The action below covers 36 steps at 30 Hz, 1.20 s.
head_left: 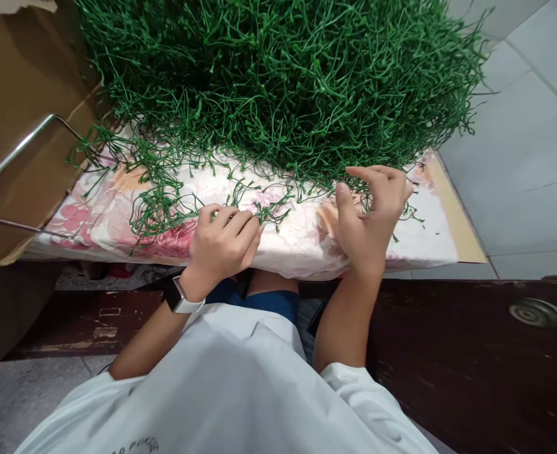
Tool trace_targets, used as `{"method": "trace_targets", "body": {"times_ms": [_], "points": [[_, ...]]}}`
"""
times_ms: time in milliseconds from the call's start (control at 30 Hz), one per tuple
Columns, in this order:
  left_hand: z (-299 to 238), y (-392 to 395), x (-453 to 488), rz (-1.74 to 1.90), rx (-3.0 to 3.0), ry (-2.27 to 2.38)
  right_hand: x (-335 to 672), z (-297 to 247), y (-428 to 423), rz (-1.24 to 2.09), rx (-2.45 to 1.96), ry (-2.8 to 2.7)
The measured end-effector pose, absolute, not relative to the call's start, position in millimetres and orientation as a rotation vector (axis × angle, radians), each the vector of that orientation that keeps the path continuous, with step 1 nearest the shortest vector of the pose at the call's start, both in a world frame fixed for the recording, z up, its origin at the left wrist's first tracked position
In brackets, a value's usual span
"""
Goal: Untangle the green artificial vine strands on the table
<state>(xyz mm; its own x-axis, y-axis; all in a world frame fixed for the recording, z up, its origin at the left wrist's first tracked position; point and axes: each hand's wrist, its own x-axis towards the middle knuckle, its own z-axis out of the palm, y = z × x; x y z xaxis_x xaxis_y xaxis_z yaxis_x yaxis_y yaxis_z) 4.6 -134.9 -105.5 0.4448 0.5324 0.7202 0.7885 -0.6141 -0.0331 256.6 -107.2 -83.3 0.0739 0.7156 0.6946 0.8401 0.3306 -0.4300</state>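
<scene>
A large heap of thin green plastic-looking plant sprigs (297, 82) covers the back of a flower-patterned cloth (302, 236). Near the cloth's front edge rests my left hand (226, 238), its fingers curled closed; what they hold, if anything, is hidden. Loose green stems (155, 211) lie to its left, and a few more sprigs (276, 211) lie beside its fingertips. At the heap's front right, my right hand (375, 214) is raised with thumb and forefinger apart. Nothing shows between them, though a few stems are visible behind and around this hand.
On the left stands a brown cardboard box (18, 126) with a bent metal rod (16, 154) in front of it. White wall tiles (534, 151) close off the right side. A dark wooden bench (472, 353) runs below the cloth-covered surface.
</scene>
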Motion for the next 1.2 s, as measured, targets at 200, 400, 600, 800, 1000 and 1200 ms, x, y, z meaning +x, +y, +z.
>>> {"method": "trace_targets", "body": {"times_ms": [200,400,600,800,1000,1200], "points": [[-107,-136,3,-0.939,-2.355,-1.103,218,-78,-126,0.168,-0.981,-1.96],[-109,-135,2,-0.975,-2.348,-1.06,209,-91,-121,0.329,-0.827,-2.045],[-111,-135,3,-0.954,-2.36,-1.108,211,-93,-123,0.331,-0.867,-1.947],[-111,-136,2,-0.913,-2.389,-1.125,214,-94,-122,0.416,-0.863,-1.935],[-108,-135,4,-0.888,-2.361,-1.083,215,-100,-123,0.336,-0.872,-1.839],[-110,-133,6,-0.911,-2.368,-1.029,211,-104,-126,0.193,-0.95,-1.733]]}}
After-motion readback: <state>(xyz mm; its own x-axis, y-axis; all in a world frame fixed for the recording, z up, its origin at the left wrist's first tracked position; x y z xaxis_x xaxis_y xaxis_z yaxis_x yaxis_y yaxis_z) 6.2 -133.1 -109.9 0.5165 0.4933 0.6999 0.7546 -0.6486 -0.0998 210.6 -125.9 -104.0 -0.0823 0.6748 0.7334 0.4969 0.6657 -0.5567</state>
